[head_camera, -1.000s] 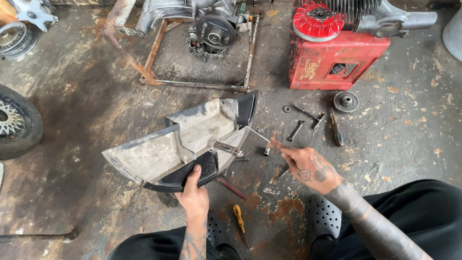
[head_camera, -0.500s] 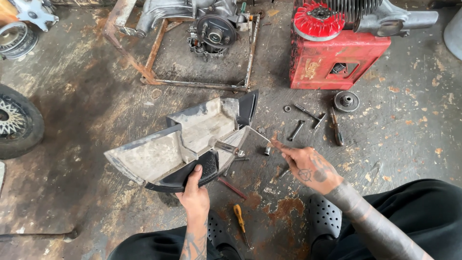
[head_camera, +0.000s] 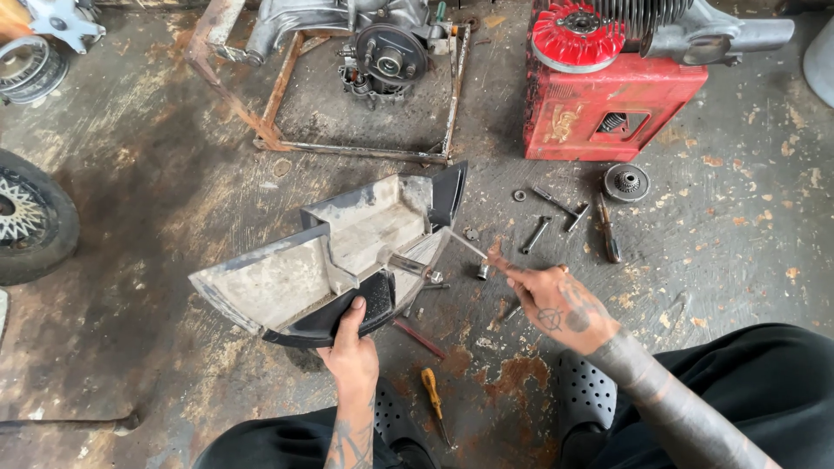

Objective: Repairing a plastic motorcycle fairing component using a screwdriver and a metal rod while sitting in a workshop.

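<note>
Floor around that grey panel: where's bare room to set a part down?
Bare floor lies left of the grey panel, between it and the tyre, and at far right beyond the loose bolts, below the red engine stand. Crowded: between the panel, the right hand and the bolts; the left hand grips the panel's near edge.

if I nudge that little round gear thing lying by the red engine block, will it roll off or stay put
The round gear piece lies flat on its face on the concrete floor, so it would likely slide rather than roll. It looks like solid metal, probably heavy for its size and stiff.
</note>
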